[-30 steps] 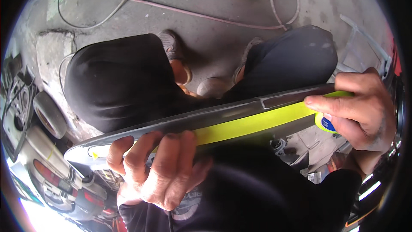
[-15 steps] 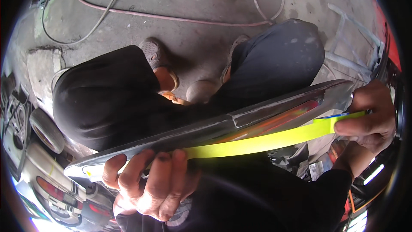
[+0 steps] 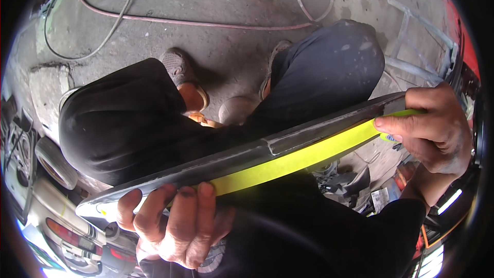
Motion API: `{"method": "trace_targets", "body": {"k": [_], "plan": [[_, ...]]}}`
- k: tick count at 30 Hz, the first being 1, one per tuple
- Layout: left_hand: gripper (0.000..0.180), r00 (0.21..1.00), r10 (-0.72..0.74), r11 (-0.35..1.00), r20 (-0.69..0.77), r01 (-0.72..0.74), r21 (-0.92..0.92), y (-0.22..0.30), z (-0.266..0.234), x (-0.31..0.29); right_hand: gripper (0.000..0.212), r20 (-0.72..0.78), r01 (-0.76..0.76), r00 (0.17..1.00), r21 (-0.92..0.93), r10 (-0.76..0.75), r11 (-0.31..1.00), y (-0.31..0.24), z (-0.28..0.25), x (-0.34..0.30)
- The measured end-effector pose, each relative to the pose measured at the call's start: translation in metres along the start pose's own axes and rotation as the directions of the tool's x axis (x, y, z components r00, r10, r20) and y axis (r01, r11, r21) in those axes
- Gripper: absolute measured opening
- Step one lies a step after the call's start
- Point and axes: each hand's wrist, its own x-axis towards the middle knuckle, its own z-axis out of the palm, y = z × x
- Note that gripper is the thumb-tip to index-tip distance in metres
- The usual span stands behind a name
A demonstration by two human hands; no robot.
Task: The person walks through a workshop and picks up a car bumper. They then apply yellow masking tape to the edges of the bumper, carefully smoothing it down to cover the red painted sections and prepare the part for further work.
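A long, dark car light (image 3: 221, 160) with scuffed edges lies slanted across my lap, its left end lower than its right. My left hand (image 3: 172, 224) is closed round its near edge towards the left end, fingertips on top. From those fingertips a strip of bright yellow-green masking tape (image 3: 293, 160) runs right along the light's near side, covering the lens. My right hand (image 3: 429, 128) is at the far right end, with the thumb pressed on the tape. The roll's blue core shows under that hand; the rest of the roll is mostly hidden.
A hose (image 3: 195, 22) loops over the concrete floor beyond my feet. A grey metal frame (image 3: 427, 31) stands far right. At the left lie a wheel (image 3: 55, 162) and a pale car body part with a lamp (image 3: 64, 230). Assorted scraps (image 3: 355, 188) lie beside my right arm.
My right hand has moved up and left towards the light, bringing the tape strip over the red-orange lens that showed before. My left hand keeps its hold.
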Motion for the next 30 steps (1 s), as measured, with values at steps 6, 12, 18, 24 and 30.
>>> {"method": "trace_targets", "body": {"k": [6, 12, 18, 24, 30], "plan": [[0.032, 0.989, -0.148, 0.989, 0.019, 0.148, -0.008, 0.016, 0.001, 0.011, 0.032, 0.029, -0.011, 1.0, -0.004, 0.011, 1.0, 0.001, -0.002, 0.0], [0.032, 0.994, -0.106, 0.994, 0.025, 0.107, -0.026, 0.022, 0.011, 0.026, 0.033, 0.048, -0.02, 0.999, 0.006, 0.019, 1.0, 0.004, -0.001, -0.002], [0.03, 0.999, -0.038, 0.998, -0.023, 0.037, -0.055, 0.031, 0.03, 0.045, 0.039, -0.032, 0.088, 0.996, 0.012, -0.088, 0.996, 0.013, 0.005, -0.006], [0.034, 0.999, 0.003, 0.999, 0.051, -0.001, -0.045, 0.036, 0.024, 0.055, 0.039, -0.096, 0.103, 0.99, -0.006, -0.103, 0.995, 0.019, 0.013, -0.02], [0.042, 0.987, 0.14, 0.989, 0.073, -0.136, -0.057, 0.026, 0.019, 0.063, 0.037, -0.121, 0.12, 0.985, -0.01, -0.121, 0.993, 0.023, 0.014, -0.02]]}}
